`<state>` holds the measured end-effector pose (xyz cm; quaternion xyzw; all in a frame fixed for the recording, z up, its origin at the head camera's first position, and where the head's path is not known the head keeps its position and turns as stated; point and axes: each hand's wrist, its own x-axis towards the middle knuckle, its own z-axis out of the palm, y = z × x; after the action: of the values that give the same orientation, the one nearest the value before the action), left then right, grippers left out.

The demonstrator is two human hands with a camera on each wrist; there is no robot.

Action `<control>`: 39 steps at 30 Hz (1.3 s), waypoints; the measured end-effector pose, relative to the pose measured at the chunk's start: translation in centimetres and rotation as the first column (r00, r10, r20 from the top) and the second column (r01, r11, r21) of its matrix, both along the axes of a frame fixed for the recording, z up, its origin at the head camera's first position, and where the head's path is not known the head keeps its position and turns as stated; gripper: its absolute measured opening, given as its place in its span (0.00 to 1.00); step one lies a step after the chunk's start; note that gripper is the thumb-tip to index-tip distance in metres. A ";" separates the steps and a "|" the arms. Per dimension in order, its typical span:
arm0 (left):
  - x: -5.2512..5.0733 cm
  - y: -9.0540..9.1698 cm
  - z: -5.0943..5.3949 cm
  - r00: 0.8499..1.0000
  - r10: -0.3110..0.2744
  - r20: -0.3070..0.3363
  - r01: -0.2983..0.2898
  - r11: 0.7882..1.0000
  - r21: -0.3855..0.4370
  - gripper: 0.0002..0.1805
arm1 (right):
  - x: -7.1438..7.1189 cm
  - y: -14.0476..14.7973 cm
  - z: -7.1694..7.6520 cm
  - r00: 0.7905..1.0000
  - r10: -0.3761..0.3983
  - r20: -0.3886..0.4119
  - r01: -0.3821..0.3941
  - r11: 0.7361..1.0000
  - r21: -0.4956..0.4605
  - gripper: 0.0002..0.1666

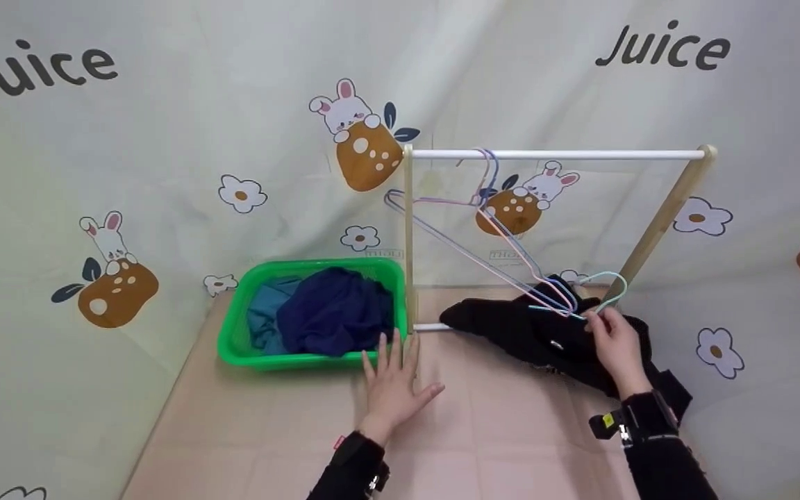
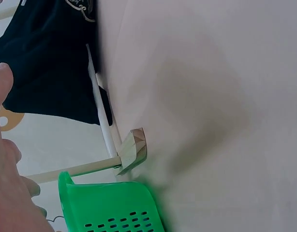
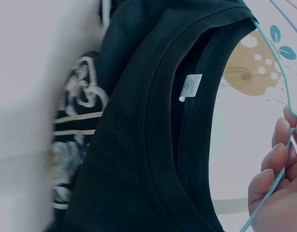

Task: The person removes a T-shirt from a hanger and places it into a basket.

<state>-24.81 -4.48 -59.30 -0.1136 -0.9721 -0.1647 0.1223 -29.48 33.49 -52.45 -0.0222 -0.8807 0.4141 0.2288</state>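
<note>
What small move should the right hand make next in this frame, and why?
Probably raise the mint-green hanger toward the white top rail. The right hand grips it just below its hook, the black shirt's neckline meets its arm, and the hook sits below the rail where other hangers already hang.

Pinkish-beige surface (image 1: 511,444), green basket (image 1: 282,362) on it, wooden-sided rack (image 1: 410,243) standing just beside

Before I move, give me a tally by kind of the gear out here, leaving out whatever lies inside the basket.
Hangers: 3 (pink hanger, bluish hanger, mint hanger)
Baskets: 1 (green basket)
Racks: 1 (clothes rack)
Shirts: 1 (black shirt)
Total: 6
</note>
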 end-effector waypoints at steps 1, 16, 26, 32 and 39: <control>0.0 0.1 -0.1 1.000 -0.001 -0.009 0.000 1.000 -0.004 0.54 | 0.1 -0.1 -0.4 1.000 0.008 0.011 -0.008 1.000 -0.010 0.12; 0.4 1.1 -0.2 0.997 -0.053 -0.048 0.053 0.999 -0.001 0.53 | 1.4 -3.6 -4.6 0.978 0.171 0.122 -0.170 0.985 -0.012 0.10; 0.4 1.9 -0.9 0.979 -0.177 -0.098 0.179 0.984 0.009 0.48 | 2.1 -6.6 -6.0 0.952 0.306 0.020 -0.306 0.952 -0.019 0.09; 0.7 1.7 -1.2 0.967 -0.230 -0.105 0.237 0.970 0.053 0.39 | 2.4 -8.0 -6.3 0.915 0.398 -0.063 -0.401 0.915 -0.039 0.09; 1.0 1.5 -1.5 0.956 -0.234 -0.176 0.251 0.965 0.079 0.21 | 4.0 -9.8 -4.4 0.856 0.478 -0.195 -0.492 0.870 -0.030 0.10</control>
<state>-23.83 -2.98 -60.82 -0.2390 -0.9279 -0.2170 0.1867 -25.48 23.69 -56.81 0.2292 -0.8162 0.4932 0.1951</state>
